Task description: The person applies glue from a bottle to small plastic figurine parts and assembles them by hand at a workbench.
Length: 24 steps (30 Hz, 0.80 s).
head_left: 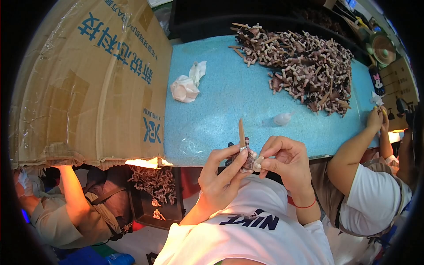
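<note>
At the desk (212,106), left fingers (229,169) gripping the figure (248,159), right fingers (274,164) pinching a pale piece (257,165), we should align them gently.

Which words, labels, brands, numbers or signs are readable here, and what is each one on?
I leave printed wording uncopied, but here is where it stands:
Large brown cardboard box: big blue characters, smaller blue lettering, a blue logo.
White fabric T-shirt on the camera wearer: bold dark lettering.
Brown cardboard at far right: marks too small to read.
</note>
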### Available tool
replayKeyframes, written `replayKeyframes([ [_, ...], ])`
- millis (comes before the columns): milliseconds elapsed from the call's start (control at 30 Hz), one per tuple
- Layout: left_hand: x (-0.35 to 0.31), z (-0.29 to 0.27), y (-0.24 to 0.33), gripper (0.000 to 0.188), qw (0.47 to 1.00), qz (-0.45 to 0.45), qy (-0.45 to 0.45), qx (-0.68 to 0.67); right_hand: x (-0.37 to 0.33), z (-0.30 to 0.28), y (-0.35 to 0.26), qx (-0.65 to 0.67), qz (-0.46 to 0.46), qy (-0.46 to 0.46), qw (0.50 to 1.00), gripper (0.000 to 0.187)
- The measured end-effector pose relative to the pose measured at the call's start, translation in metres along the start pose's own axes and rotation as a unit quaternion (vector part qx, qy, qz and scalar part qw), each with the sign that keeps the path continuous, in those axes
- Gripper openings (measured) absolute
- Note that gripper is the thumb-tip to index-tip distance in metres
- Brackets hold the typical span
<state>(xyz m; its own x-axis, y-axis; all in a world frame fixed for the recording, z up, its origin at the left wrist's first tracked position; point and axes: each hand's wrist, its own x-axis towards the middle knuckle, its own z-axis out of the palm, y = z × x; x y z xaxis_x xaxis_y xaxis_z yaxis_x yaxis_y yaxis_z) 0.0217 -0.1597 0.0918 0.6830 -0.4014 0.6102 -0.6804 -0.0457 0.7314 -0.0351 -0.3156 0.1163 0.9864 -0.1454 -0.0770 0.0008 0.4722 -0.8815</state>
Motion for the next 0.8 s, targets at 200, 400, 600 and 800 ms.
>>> replayKeyframes([
  [200,-0.002,-0.001,-0.001,0.049,1.0,-0.002,-0.009,-0.013,0.0,-0.001,0.0,0.009,0.015,-0.003,1.0,0.009],
  [400,0.001,-0.001,-0.004,0.052,0.999,0.042,-0.016,0.021,0.002,-0.005,0.0,0.051,0.04,-0.017,0.998,0.008],
  [600,-0.001,0.001,-0.002,0.052,0.999,0.007,-0.013,-0.037,-0.005,0.006,-0.005,-0.06,-0.04,0.004,0.997,0.008],
  [800,-0.002,-0.002,-0.004,0.042,0.997,-0.025,-0.053,-0.052,-0.003,0.001,0.0,-0.036,-0.021,0.014,0.999,0.007],
])
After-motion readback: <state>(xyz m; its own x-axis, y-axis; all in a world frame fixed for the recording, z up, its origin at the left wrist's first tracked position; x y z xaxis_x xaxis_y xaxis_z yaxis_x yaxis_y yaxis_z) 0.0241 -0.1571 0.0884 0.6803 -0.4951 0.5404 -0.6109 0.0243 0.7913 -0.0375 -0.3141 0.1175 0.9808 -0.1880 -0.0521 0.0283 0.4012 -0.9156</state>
